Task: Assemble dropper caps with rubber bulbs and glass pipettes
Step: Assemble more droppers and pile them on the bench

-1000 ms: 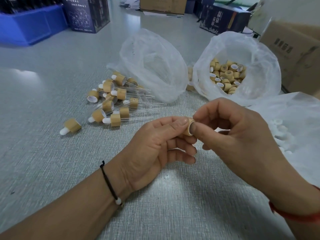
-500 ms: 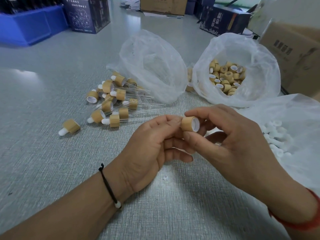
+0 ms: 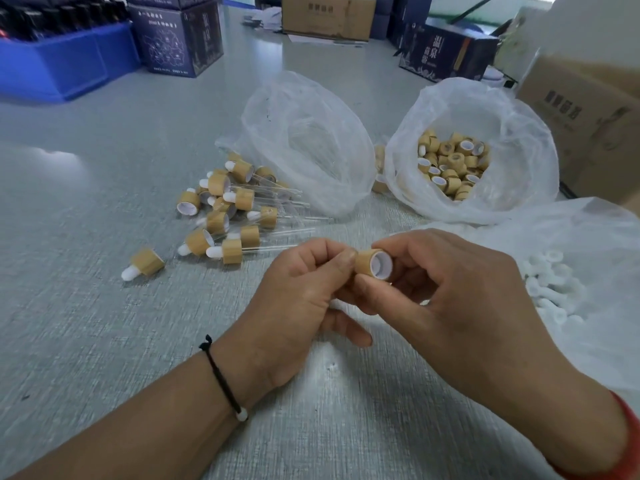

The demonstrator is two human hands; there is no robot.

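Observation:
A bamboo-coloured dropper cap (image 3: 373, 264) with a white lining is held over the table between both hands, its open end facing me and to the right. My right hand (image 3: 460, 303) pinches it between thumb and forefinger. My left hand (image 3: 301, 299) has its fingers curled at the cap's far end, where its thumb and fingertips meet; what they hold there is hidden. Assembled droppers (image 3: 228, 209) with white bulbs and glass pipettes lie in a pile at the left. One cap with a bulb (image 3: 143, 263) lies apart from it.
A plastic bag of loose caps (image 3: 450, 168) stands at the back right. A clear bag (image 3: 304, 140) sits behind the pile. White rubber bulbs (image 3: 550, 285) lie on plastic at the right. Blue bin (image 3: 62, 60), dark boxes (image 3: 180, 32) and cartons (image 3: 588, 109) line the far edge.
The cap has turned between my fingers so that its white open end now shows, and both hands have shifted slightly toward me.

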